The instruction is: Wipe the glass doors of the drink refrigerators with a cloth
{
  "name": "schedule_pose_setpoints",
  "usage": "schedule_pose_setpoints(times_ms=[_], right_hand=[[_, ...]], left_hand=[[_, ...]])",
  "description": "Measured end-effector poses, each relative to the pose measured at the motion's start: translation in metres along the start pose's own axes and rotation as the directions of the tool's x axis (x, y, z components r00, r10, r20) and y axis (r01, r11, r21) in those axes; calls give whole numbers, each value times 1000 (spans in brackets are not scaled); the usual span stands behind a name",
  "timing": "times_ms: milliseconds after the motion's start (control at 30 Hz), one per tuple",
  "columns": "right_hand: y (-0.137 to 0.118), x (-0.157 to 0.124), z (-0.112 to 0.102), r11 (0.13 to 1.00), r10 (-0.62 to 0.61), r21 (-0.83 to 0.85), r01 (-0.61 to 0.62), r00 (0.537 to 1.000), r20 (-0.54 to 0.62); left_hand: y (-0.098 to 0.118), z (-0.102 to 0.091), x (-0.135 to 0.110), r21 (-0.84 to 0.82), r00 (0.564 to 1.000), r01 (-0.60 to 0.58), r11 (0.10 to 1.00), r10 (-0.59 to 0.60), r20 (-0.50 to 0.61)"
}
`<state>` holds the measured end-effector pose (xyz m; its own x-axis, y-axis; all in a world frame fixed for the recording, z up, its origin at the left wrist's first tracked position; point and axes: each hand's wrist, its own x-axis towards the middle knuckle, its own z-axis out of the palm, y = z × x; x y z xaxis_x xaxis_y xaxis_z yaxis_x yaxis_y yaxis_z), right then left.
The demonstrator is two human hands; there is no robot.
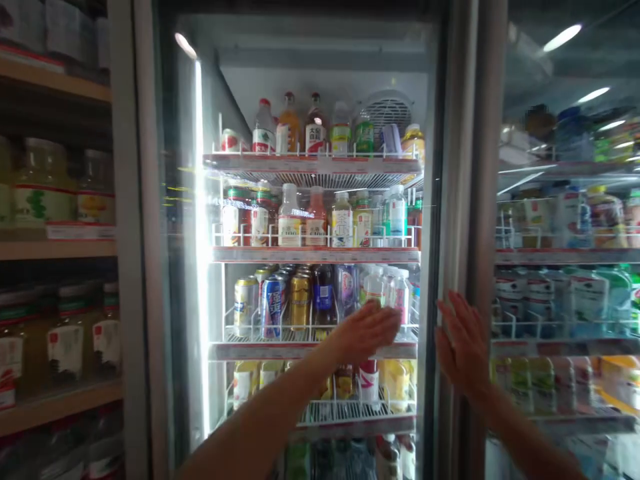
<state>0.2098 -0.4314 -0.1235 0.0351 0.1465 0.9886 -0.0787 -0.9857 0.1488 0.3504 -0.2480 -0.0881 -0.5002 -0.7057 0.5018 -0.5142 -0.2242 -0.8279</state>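
Observation:
My left hand [370, 327] reaches across the front of a lit drinks fridge [313, 350]. Its fingers are stretched out to the right and hold nothing that I can see. Behind it stand clear bottles with white caps [374, 285] and a purple can [347, 288], partly covered by the hand. My right hand [463, 347] is at the metal door frame [457, 200] on the fridge's right side. Those fingers are apart and point up; whether they press on the frame cannot be made out. Some blur lies over both hands.
Upper shelves carry juice and tea bottles [342, 220]; cans, among them a gold one [301, 300], stand lower behind wire rails. At left, a wooden shelf [60, 249] holds large jars [43, 187]. On the right, another glass-fronted cooler [565, 257] shows more drinks and ceiling-light reflections.

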Motion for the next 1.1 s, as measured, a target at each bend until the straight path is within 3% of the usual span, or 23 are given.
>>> schedule_pose_setpoints(times_ms=[33, 100, 167, 233, 300, 367, 400, 467, 533, 600, 667, 700, 767, 833, 867, 900, 967, 1033, 1067, 1100], right_hand=[[4, -1, -5, 1000, 8, -4, -8, 1000, -3], [12, -2, -13, 1000, 25, -9, -25, 1000, -16], [18, -3, -21, 999, 31, -13, -32, 999, -31], [23, -6, -28, 999, 31, -19, -32, 999, -28], [27, -12, -35, 999, 33, -31, -34, 999, -10], [30, -18, -40, 999, 33, -40, -32, 999, 18], [31, -21, -42, 999, 29, -41, -27, 999, 31], [32, -23, -44, 999, 17, -32, -16, 999, 49], [30, -21, -41, 1000, 9, -16, -8, 998, 57], [26, -18, -36, 1000, 5, 4, -5, 998, 67], [20, -15, -29, 1000, -3, 22, 1, 996, 92], [17, -14, -26, 1000, -8, 27, 5, 994, 106], [12, -12, -22, 999, -23, 33, 19, 991, 130], [11, -12, -19, 999, -36, 41, 31, 990, 137], [10, -11, -18, 998, -40, 48, 33, 989, 143], [10, -11, -17, 998, -40, 54, 33, 988, 146], [10, -9, -15, 997, -37, 67, 27, 989, 146], [8, -7, -11, 996, -39, 83, 28, 990, 135], [6, -6, -8, 995, -42, 94, 30, 991, 129], [3, -5, -6, 994, -47, 106, 34, 991, 123]], left_hand=[[-8, 2, 13, 5, 996, 84, 996, -84, -37], [-25, 6, 42, 4, 940, 327, 945, -325, -106], [-24, 11, 66, -12, 898, 427, 904, -426, -115], [5, 17, 71, -42, 955, 289, 956, -291, -52], [49, 23, 58, -95, 999, 34, 995, -32, 29], [81, 26, 40, -140, 987, -129, 982, 140, 73], [87, 27, 35, -148, 980, -163, 976, 177, 87], [72, 26, 36, -125, 988, -121, 985, 131, 78], [36, 23, 51, -64, 998, 57, 996, -55, 19], [4, 19, 68, -14, 954, 295, 955, -295, -46], [-5, 16, 74, 2, 912, 405, 914, -404, -66], [-1, 16, 72, -2, 929, 366, 931, -366, -51], [14, 15, 61, -32, 991, 130, 991, -130, 17], [17, 13, 52, -64, 993, -94, 994, 98, 65], [10, 10, 51, -62, 990, -118, 991, 122, 68], [-3, 7, 53, -43, 996, -65, 997, 68, 58], [-40, -3, 63, 19, 981, 193, 981, -193, -13], [-69, -11, 71, 68, 863, 502, 862, -494, -102], [-75, -13, 72, 81, 815, 576, 813, -564, -135], [-74, -13, 69, 90, 811, 581, 809, -566, -148]])
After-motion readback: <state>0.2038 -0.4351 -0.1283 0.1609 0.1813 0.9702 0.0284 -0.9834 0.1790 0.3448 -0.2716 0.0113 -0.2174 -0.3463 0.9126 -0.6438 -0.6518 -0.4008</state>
